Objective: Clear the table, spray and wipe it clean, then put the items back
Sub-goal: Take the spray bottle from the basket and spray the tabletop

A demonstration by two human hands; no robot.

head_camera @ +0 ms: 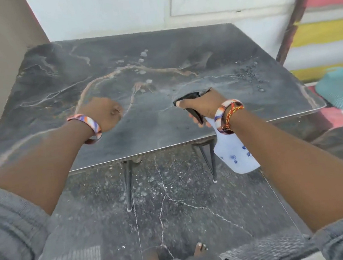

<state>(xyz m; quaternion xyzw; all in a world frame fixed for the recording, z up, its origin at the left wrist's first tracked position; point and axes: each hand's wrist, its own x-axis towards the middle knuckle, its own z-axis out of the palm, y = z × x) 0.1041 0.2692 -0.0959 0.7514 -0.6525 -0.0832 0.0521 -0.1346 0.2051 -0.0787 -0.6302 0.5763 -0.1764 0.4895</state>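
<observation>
Marbled black bench (pixel 186 115) is getting sprayed: right hand (pixel 204 106) is gripping the bottle (pixel 236 156) at five o'clock, droplets beading toward two. Left hand (pixel 101 114) is hovering blurred, grip unclear. Wiping probably needs a cloth next.

The bench (pixel 54 96) top lies open on its left and far parts. Above its near half, the left hand (pixel 102 113) and the right hand (pixel 203 105) gripping a spray bottle (pixel 235 154) block passage; droplets (pixel 248 73) wet the right side.
</observation>
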